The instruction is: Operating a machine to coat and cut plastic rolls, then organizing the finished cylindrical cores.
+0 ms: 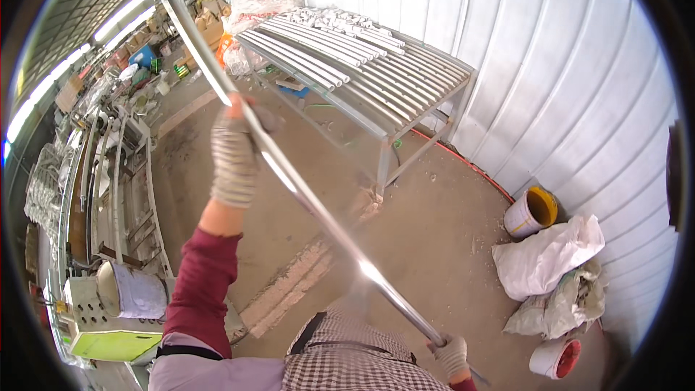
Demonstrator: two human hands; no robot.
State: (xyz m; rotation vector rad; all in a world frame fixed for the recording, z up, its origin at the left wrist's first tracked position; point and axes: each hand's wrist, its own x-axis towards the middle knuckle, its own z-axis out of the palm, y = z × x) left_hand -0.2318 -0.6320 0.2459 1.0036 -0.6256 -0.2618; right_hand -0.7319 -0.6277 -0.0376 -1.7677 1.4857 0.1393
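Observation:
A long shiny metal pipe [308, 199] slants across the view, from the upper left down to the lower right. Partway up it, my left hand [235, 152] in a striped work glove is closed around the pipe. Near the pipe's lower end, my right hand [452, 355], gloved as well, grips it beside my checked apron [355, 358]. Beyond the pipe stands a metal rack table [373, 127] with several white tubes [318, 43] lying on its slats and a pile of short white pieces at its far end.
Corrugated white wall panels [565, 65] rise on the right. Along them stand a yellow-rimmed bucket [531, 213], a white sack [548, 257] and a red-lined bucket [556, 358]. A green-and-white machine [116, 326] and metal framework [130, 195] line the left. Clutter fills the far left.

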